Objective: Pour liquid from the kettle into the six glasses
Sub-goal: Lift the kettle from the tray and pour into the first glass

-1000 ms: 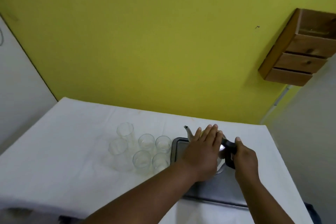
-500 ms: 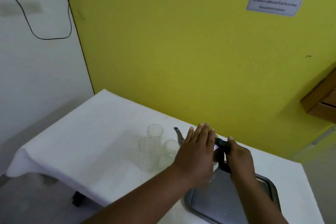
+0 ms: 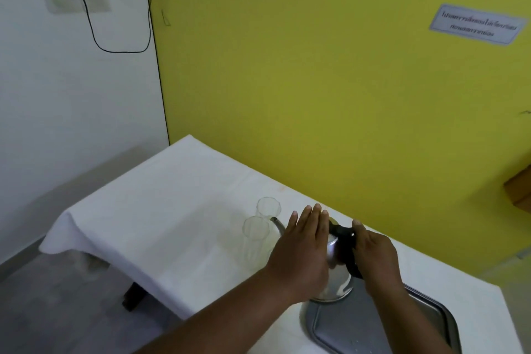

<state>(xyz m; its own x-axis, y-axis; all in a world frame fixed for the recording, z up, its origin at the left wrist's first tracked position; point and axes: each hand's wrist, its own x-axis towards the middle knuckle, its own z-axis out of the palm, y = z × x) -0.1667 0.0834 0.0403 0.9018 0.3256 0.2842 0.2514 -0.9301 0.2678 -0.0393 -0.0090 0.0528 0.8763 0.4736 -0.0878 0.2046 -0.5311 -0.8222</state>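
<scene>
A steel kettle (image 3: 334, 273) with a black handle is lifted above the left end of the metal tray (image 3: 431, 316), its spout pointing left toward the glasses. My right hand (image 3: 373, 256) grips the handle. My left hand (image 3: 304, 250) lies flat on the kettle's lid and side, fingers straight. Two clear glasses show on the white cloth: a far one (image 3: 268, 207) and a nearer one (image 3: 255, 231) just left of the spout tip. The other glasses are hidden behind my left hand and the kettle.
The white-clothed table (image 3: 161, 218) ends at a front-left corner, with floor and a table leg (image 3: 130, 296) below. A yellow wall runs close behind. A wooden shelf (image 3: 520, 190) juts out at the right edge.
The kettle has left the tray and travelled left toward the glasses, held in both hands. The view has swung left, so the tray now sits at lower right.
</scene>
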